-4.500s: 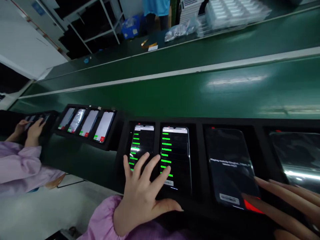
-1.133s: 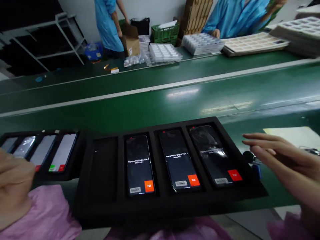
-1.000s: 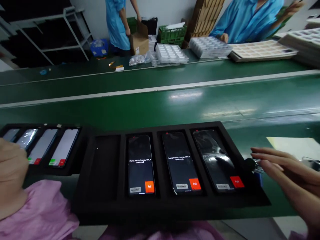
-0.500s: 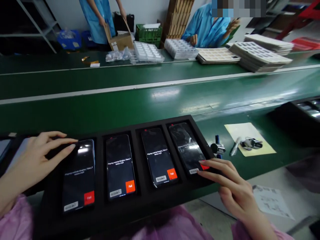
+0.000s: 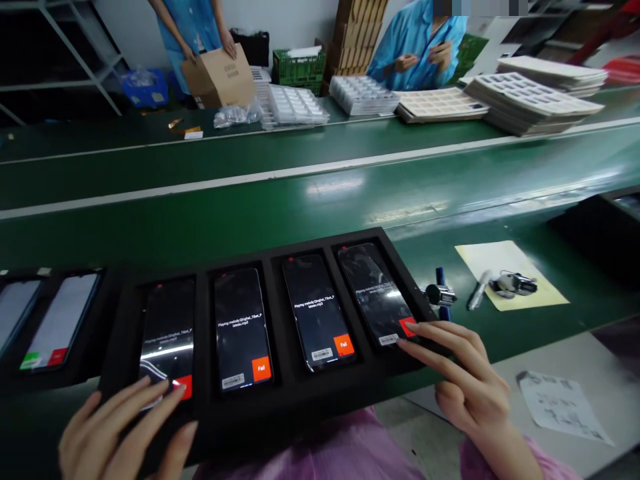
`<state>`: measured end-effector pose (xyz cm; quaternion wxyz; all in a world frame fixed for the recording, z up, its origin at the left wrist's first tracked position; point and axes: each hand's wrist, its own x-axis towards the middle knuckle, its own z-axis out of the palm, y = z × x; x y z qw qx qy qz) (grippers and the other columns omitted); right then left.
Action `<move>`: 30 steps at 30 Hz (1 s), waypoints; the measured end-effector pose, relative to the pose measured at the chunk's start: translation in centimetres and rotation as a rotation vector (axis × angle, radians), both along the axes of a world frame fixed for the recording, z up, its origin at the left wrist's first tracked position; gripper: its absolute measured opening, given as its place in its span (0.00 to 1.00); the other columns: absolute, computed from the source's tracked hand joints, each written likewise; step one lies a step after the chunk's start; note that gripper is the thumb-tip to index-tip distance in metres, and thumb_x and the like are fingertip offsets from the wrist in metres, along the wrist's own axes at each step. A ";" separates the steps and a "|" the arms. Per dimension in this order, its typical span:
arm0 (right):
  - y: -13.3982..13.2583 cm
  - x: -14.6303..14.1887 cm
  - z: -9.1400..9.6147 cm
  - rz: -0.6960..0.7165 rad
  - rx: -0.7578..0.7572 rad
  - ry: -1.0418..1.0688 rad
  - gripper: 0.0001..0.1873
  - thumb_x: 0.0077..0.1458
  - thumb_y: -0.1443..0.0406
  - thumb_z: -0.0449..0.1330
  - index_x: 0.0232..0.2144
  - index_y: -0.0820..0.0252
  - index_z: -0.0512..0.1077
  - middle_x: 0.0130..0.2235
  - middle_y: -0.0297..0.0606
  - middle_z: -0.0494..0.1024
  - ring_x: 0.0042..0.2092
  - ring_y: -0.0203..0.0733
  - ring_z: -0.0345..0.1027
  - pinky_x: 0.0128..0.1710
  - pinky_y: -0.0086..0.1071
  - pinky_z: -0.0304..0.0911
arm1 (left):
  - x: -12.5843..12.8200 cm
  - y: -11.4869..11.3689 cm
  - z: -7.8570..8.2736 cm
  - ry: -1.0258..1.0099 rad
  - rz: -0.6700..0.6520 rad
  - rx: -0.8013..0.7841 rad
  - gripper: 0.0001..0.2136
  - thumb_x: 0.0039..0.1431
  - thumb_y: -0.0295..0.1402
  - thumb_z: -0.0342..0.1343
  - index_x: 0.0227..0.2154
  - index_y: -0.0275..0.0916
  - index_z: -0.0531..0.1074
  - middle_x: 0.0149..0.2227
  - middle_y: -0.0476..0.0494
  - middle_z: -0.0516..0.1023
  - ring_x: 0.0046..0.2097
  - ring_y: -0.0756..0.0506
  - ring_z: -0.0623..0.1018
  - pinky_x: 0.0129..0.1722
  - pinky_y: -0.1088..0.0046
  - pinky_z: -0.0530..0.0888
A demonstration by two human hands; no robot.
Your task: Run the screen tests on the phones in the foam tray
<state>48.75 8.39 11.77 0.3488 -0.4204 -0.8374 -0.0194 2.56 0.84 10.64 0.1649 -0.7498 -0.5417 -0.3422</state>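
Observation:
A black foam tray (image 5: pixel 200 373) holds a row of several smartphones, each in its own slot, with dark screens reading "Playing melody" and red "Fail" boxes. Over the bottom end of the leftmost phone (image 5: pixel 167 320) lies my left hand (image 5: pixel 125 433), fingers apart, a fingertip by its red box. My right hand (image 5: pixel 465 373) is at the tray's right side, its outstretched fingertips at the lower corner of the rightmost phone (image 5: pixel 375 287), next to its red box. Between them sit two more phones, the left-middle phone (image 5: pixel 240 320) and the right-middle phone (image 5: pixel 315 307). Neither hand grasps anything.
Another black tray with phones (image 5: pixel 63 320) lies at left. To the right are a small metallic cylinder (image 5: pixel 440 295) and a yellow sheet (image 5: pixel 500 260) bearing small items. Across the green bench, two people in blue handle a cardboard box (image 5: pixel 225 77) and work beside stacked trays (image 5: pixel 363 97).
My left hand has moved from the top of the leftmost phone down to its bottom end. My right hand stays almost in place. Across the bench, the cardboard box has been turned and raised.

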 end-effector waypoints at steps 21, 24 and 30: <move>2.3 -8.2 1.8 0.304 0.020 -0.224 0.25 0.76 0.49 0.49 0.44 0.54 0.81 0.61 0.44 0.79 0.58 0.54 0.71 0.61 0.54 0.60 | 5.3 -0.3 0.8 0.162 0.017 -0.203 0.19 0.70 0.42 0.59 0.56 0.33 0.77 0.57 0.30 0.76 0.61 0.35 0.74 0.78 0.42 0.50; 2.6 -8.0 1.8 0.341 0.033 -0.117 0.18 0.75 0.54 0.53 0.44 0.52 0.81 0.57 0.43 0.82 0.55 0.55 0.73 0.60 0.55 0.60 | 5.0 -0.5 0.9 0.189 0.038 -0.247 0.20 0.71 0.45 0.57 0.56 0.35 0.76 0.58 0.30 0.75 0.63 0.35 0.72 0.78 0.43 0.48; 2.8 -6.0 -0.3 0.261 -0.016 0.109 0.31 0.68 0.64 0.57 0.70 0.36 0.67 0.52 0.40 0.82 0.50 0.61 0.73 0.53 0.61 0.63 | 5.7 -0.2 1.5 0.114 0.046 -0.287 0.20 0.73 0.47 0.55 0.55 0.38 0.78 0.58 0.33 0.75 0.64 0.38 0.71 0.79 0.47 0.47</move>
